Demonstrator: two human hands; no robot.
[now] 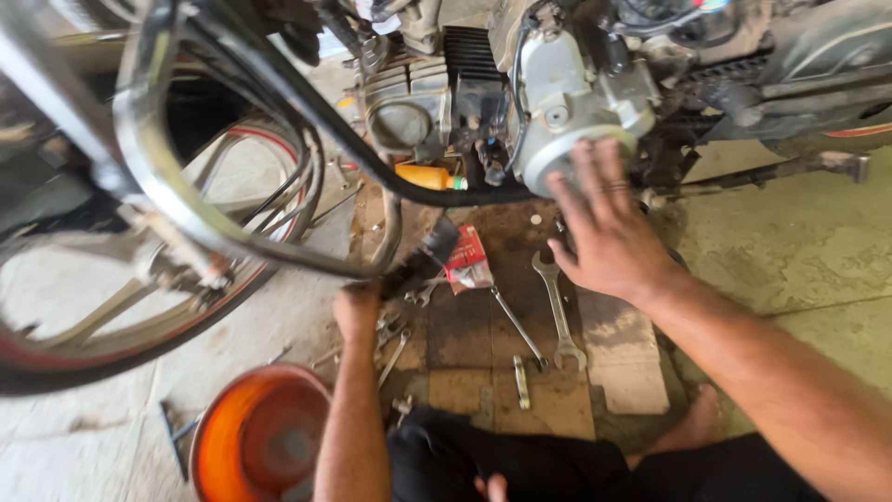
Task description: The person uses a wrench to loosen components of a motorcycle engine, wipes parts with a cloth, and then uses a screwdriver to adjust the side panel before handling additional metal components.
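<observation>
Head view, looking down past a motorcycle engine [520,93]: cast grey metal, ribbed black fins, a round smooth side cover [567,153]. Right hand [604,232] is spread flat, fingers apart, fingertips on the lower edge of that cover, palm hanging over the floor. It holds nothing. Left hand [358,307] is low, closed on the end of a dark rubbery piece [423,260] that runs up to the right; what it grips underneath I cannot tell, the hand hides it.

Below both hands lies a stained, worn cardboard sheet [557,400], brown and oily. On it: a long open-ended spanner [560,311], shiny steel, just beside the right wrist; a thin rod tool [517,325] lying diagonal; a short bolt-like piece [522,383]; a red and white packet [467,260] touching the dark piece. More small spanners [395,339] are heaped just right of the left forearm.

An orange bowl [260,437], glossy plastic, sits on the concrete at lower left. A yellow tube [429,177] shows under the engine. A curved chrome guard bar [167,177] and a spoked wheel [139,279] with a red rim line block the left half, blurred. A bare foot [692,428] rests by the cardboard's right edge.
</observation>
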